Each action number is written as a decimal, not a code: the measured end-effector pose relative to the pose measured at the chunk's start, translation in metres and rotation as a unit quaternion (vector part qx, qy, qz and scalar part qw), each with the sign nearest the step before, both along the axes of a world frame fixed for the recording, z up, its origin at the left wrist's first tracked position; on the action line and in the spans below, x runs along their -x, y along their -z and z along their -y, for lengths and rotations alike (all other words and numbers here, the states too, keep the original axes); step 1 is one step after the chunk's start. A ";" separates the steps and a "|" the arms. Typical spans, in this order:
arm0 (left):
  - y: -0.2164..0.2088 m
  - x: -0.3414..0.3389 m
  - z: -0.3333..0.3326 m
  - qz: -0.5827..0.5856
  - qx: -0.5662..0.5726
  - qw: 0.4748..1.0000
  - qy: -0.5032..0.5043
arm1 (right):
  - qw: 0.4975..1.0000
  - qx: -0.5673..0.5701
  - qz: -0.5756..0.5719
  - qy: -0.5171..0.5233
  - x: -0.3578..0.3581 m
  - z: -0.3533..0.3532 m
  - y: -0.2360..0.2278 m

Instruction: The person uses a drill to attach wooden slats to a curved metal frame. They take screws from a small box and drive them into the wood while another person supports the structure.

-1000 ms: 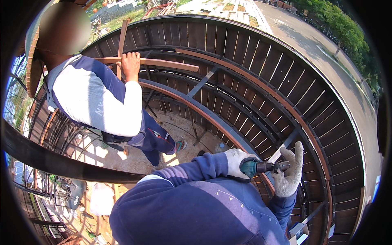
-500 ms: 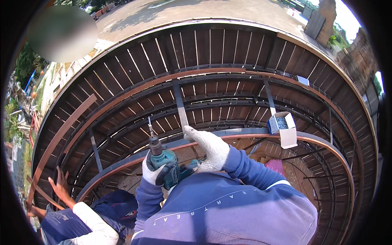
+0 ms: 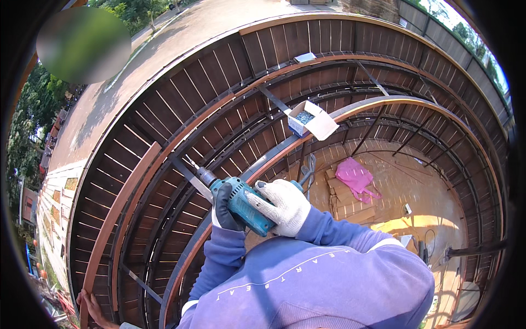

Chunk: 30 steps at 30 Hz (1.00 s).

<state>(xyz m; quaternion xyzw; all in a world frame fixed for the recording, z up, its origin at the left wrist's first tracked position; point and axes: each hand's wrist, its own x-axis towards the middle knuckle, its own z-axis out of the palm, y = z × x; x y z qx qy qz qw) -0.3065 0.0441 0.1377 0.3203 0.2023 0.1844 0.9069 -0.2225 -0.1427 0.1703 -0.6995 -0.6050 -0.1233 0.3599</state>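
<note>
A teal power drill [image 3: 241, 198] lies across both my gloved hands in front of my chest. Its dark chuck and a slim metal bit [image 3: 193, 163] point up and to the left, over the curved frame. My left hand [image 3: 224, 206], in a white glove with a dark grey palm, is closed around the drill's front part. At the back end, my right hand [image 3: 285, 208] in a like glove grips the drill body; its lower fingers are hidden. A flat metal crossbar [image 3: 192, 178] runs just below the bit.
An open box [image 3: 324, 127] of small metal screws sits on the inner curved rail [image 3: 372, 102]. A long brown strip [image 3: 118, 214] lies at the left, with another person's hand [image 3: 90, 304] at its lower end. Below are a pink bag [image 3: 356, 178] and cardboard [image 3: 350, 205].
My view has swung right. The drill has tipped from upright to slanting up-left, and my right hand has closed on its rear. The other person has mostly left the picture at lower left.
</note>
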 end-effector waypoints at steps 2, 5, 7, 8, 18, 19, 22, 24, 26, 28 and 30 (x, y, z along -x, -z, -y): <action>0.001 -0.003 0.016 0.017 -0.055 0.997 0.044 | 0.999 -0.001 -0.005 0.041 0.008 0.018 0.012; -0.019 -0.007 0.042 0.062 -0.144 0.979 0.133 | 0.988 -0.114 -0.041 0.098 0.015 0.037 0.037; -0.043 -0.009 0.051 0.070 -0.163 0.967 0.182 | 0.979 -0.122 -0.111 0.119 0.021 0.052 0.026; -0.049 -0.009 0.052 0.074 -0.162 0.960 0.215 | 0.970 -0.141 -0.150 0.130 0.023 0.058 0.027; -0.079 -0.106 0.076 0.123 -0.339 0.857 0.368 | 0.757 -0.420 -0.498 0.038 -0.033 0.094 0.017; -0.087 -0.119 0.075 0.117 -0.376 0.835 0.383 | 0.727 -0.429 -0.536 -0.001 -0.050 0.101 0.018; -0.081 -0.168 0.036 0.150 -0.634 0.727 0.218 | 0.699 -0.437 -0.566 -0.034 -0.095 0.115 0.028; -0.101 -0.204 -0.005 0.125 -0.773 0.621 0.049 | 0.694 -0.462 -0.551 -0.034 -0.118 0.119 0.034; -0.127 -0.225 -0.062 0.045 -0.842 0.529 -0.101 | 0.686 -0.439 -0.579 -0.037 -0.136 0.131 0.040; -0.156 -0.239 -0.109 -0.061 -0.883 0.421 -0.197 | 0.725 -0.431 -0.534 -0.062 -0.158 0.130 0.031; -0.185 -0.256 -0.138 -0.184 -0.902 0.328 -0.212 | 0.717 -0.437 -0.537 -0.078 -0.177 0.127 0.019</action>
